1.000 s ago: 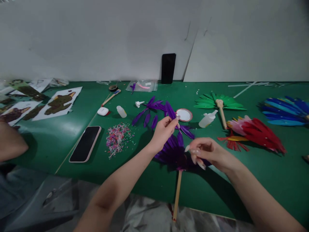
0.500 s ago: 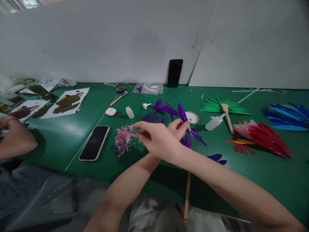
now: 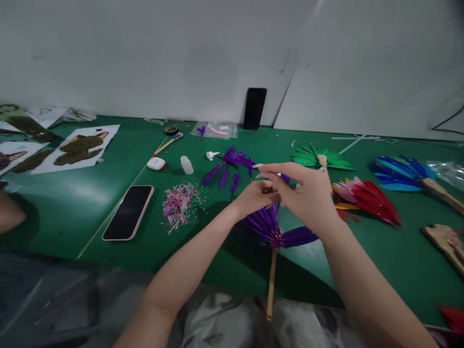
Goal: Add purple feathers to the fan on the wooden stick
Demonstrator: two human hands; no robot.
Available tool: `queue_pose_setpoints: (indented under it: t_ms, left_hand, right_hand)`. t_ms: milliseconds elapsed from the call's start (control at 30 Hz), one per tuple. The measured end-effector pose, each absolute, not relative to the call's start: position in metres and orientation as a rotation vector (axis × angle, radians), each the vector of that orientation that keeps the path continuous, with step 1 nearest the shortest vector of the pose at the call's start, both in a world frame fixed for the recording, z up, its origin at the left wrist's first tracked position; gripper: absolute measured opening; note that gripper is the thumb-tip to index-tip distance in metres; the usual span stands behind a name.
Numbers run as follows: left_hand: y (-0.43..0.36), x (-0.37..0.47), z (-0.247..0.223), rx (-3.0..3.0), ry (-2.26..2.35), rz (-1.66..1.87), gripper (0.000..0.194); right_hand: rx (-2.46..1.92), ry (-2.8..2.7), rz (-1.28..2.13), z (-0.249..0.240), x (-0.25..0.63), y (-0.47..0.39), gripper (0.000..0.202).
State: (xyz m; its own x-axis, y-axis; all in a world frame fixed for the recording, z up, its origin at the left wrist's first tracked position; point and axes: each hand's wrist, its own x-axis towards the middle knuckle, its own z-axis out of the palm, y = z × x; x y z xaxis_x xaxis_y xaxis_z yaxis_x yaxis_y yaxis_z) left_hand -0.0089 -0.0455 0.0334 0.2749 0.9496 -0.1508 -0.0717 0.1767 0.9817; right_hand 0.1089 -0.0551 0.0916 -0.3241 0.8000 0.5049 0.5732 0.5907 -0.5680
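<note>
- Purple loose feathers (image 3: 224, 179) sit beyond our left hand, on the table.
- Left hand (image 3: 255, 197): fingers curled in; hold hidden, we can't tell.
- Feather fan (image 3: 263, 226) lies just our side of both hands, left looks nearer; wooden handle (image 3: 271, 285) points at us.
- Right hand (image 3: 308, 193): fingers bent, partly closed, over left fingertips; we can't tell what's held.

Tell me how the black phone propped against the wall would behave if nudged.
The black phone looks rigid, so it should move as one piece. It stands on a short edge, leaning on the wall, so a nudge could well slide its foot or tip it sideways. Its plain face looks smooth, so it may be slippery.
</note>
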Motion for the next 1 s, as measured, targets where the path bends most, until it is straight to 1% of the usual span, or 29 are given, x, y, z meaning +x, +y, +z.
queue_pose_setpoints:
  t_ms: [67, 133, 233, 300, 433, 500, 567, 667, 833, 1000]
  left_hand:
    - [-0.046, -0.015, 0.037, 1.316, 0.905, 0.746, 0.027]
    - [-0.046, -0.020, 0.041, 1.474, 0.841, 0.597, 0.031]
    - [-0.047, -0.021, 0.043, 1.516, 0.814, 0.490, 0.032]
    - [-0.049, -0.019, 0.042, 1.534, 0.822, 0.440, 0.033]
    - [-0.056, -0.011, 0.040, 1.610, 0.831, 0.321, 0.040]
    - [-0.058, -0.010, 0.040, 1.685, 0.851, 0.286, 0.042]
    - [-0.058, -0.009, 0.039, 1.788, 0.890, 0.315, 0.044]
    - [-0.057, -0.009, 0.038, 1.902, 0.971, 0.429, 0.044]
    - [-0.054, -0.007, 0.033, 2.002, 1.072, 0.525, 0.030]
    - [-0.053, -0.006, 0.032, 2.155, 1.091, 0.526, 0.023]
  right_hand:
    - [-1.180, -1.962, 0.337, 0.088, 0.130, -0.057, 0.022]
    - [-1.275, -1.875, 0.313, 0.078, 0.148, -0.059, 0.026]
    - [-1.369, -1.831, 0.307, 0.059, 0.168, -0.060, 0.031]
    - [-1.423, -1.846, 0.426, 0.049, 0.176, -0.061, 0.032]
    - [-1.468, -1.785, 0.800, 0.039, 0.181, -0.065, 0.029]
    - [-1.466, -1.751, 0.857, 0.035, 0.181, -0.067, 0.027]
    - [-1.458, -1.744, 0.839, 0.029, 0.182, -0.069, 0.024]
    - [-1.430, -1.738, 0.720, 0.015, 0.182, -0.074, 0.021]
    - [-1.401, -1.665, 0.566, -0.007, 0.179, -0.085, 0.011]
    - [-1.408, -1.702, 0.476, -0.014, 0.178, -0.091, 0.011]
